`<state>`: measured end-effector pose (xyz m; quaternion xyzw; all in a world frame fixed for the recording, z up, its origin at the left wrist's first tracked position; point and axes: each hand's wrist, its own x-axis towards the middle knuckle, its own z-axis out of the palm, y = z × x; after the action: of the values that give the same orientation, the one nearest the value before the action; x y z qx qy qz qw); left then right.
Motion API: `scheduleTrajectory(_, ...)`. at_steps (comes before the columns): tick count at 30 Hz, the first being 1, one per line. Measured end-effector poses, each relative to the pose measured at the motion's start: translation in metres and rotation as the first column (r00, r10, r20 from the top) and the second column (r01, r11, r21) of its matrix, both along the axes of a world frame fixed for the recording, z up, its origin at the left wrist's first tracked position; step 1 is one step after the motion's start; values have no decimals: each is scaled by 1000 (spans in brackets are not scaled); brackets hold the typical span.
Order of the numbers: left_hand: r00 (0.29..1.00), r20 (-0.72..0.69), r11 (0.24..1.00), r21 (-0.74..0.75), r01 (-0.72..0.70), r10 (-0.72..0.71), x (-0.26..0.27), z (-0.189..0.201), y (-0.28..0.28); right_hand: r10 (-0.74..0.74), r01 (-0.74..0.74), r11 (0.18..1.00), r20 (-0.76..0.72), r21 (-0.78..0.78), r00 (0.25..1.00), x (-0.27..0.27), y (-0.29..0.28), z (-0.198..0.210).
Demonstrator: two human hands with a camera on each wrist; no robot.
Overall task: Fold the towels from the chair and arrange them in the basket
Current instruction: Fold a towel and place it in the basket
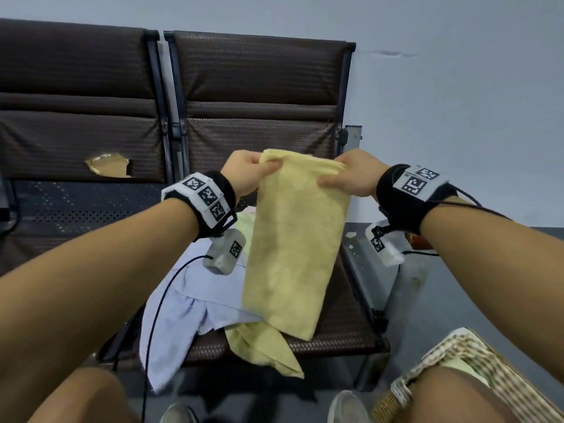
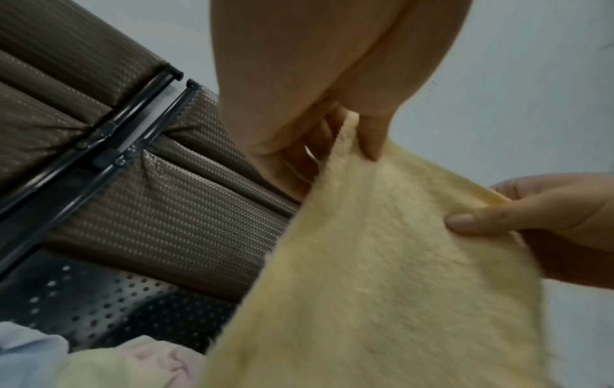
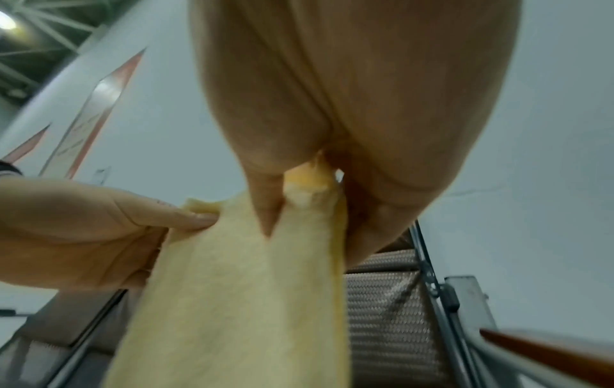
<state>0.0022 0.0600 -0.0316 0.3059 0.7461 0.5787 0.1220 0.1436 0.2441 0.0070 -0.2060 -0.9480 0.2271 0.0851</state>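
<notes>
A yellow towel [image 1: 293, 245] folded into a long strip hangs above the brown chair seat [image 1: 338, 319]. My left hand [image 1: 253, 172] pinches its top left corner and my right hand [image 1: 341, 175] pinches its top right corner. The left wrist view shows the yellow towel [image 2: 382, 262] pinched by my left hand [image 2: 352, 136], with my right hand [image 2: 531, 212] holding the far corner. In the right wrist view my right hand [image 3: 299, 189] grips the bunched towel [image 3: 239, 302] edge. A woven basket [image 1: 457, 358] with a checked liner stands at the lower right; a pale green cloth lies inside.
On the seat lie a light blue cloth [image 1: 186, 306], another yellow towel [image 1: 262, 349] and a pale pink-green cloth [image 1: 244, 218]. A second brown chair [image 1: 76, 117] with a torn back stands at the left. A grey metal side table [image 1: 381, 270] stands right of the chair.
</notes>
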Motion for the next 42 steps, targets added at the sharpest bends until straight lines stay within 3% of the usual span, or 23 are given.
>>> scheduleTrajectory(5,993,-70,978,192,-80,94,-4,18,18,-123,42,980,-429,-195,895,-7,6,-5)
scheduleTrajectory(9,999,-38,970,241,28,-19,-4,12,8,-44,-22,991,-475,-133,879,-2,2,-11)
scheduleTrajectory(12,995,33,988,130,84,-89,0,-23,-9,25,-65,992,-337,-108,941,8,0,-42)
scheduleTrajectory(15,984,124,978,-152,145,-126,12,-76,-28,134,-132,981,4,-144,991,22,-3,-87)
scheduleTrajectory(17,970,183,914,-343,216,-160,22,-111,-40,185,-154,978,247,-140,951,32,-6,-118)
scheduleTrajectory(19,938,259,809,-486,332,-230,31,-134,-47,229,-147,963,400,-225,888,41,-10,-146)
scheduleTrajectory(21,874,398,710,-527,467,-279,39,-146,-51,281,-71,904,460,-423,842,50,-13,-170)
scheduleTrajectory(24,810,533,656,-524,542,-243,43,-149,-48,313,91,758,482,-646,819,56,-15,-188)
scheduleTrajectory(27,855,481,697,-545,466,-196,34,-154,-36,253,161,715,466,-681,848,48,-11,-191)
scheduleTrajectory(30,928,362,833,-483,269,-90,19,-166,-15,21,236,749,378,-620,926,30,1,-198)
scheduleTrajectory(32,958,285,879,-451,152,-20,9,-176,-2,-101,271,742,297,-613,949,16,9,-207)
scheduleTrajectory(38,993,47,880,-468,-75,109,-10,-209,24,-242,239,872,47,-427,969,-15,23,-225)
scheduleTrajectory(42,995,82,895,-445,-22,65,-10,-217,33,-223,210,889,15,-406,975,-27,19,-239)
